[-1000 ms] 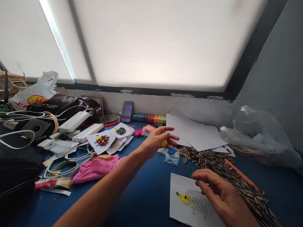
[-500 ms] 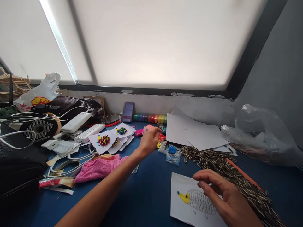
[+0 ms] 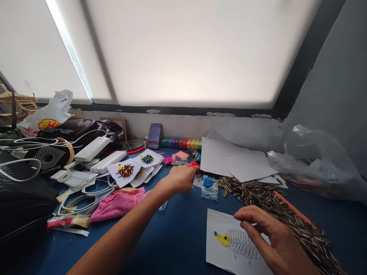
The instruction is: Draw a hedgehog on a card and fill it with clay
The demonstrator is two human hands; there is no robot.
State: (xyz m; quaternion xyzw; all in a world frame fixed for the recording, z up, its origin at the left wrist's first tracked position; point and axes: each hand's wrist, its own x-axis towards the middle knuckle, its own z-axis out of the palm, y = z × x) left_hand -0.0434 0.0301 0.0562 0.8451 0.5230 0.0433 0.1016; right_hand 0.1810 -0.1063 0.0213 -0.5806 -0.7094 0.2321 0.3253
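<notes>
My left hand reaches across the blue table to small clay packets, its fingers curled down and closed. Its fingertips are hidden, so I cannot make out what they hold. A red packet shows just beyond the knuckles, and blue clay on a clear bag lies to the right. My right hand rests at the right side of a white paper, fingers loosely bent and apart, holding nothing visible. On that paper is a drawn hedgehog with a yellow clay head and blue nose; the hand covers part of it.
Striped sunflower seeds spread beside an orange strip. White sheets and a clear plastic bag lie behind. Leftward are decorated hedgehog cards, a pink cloth, cables and power banks. A clay row lines the wall.
My left hand has moved down and nearer, its fingers turning downward; the pink and orange packets behind it now show more. My right hand stays in place.
</notes>
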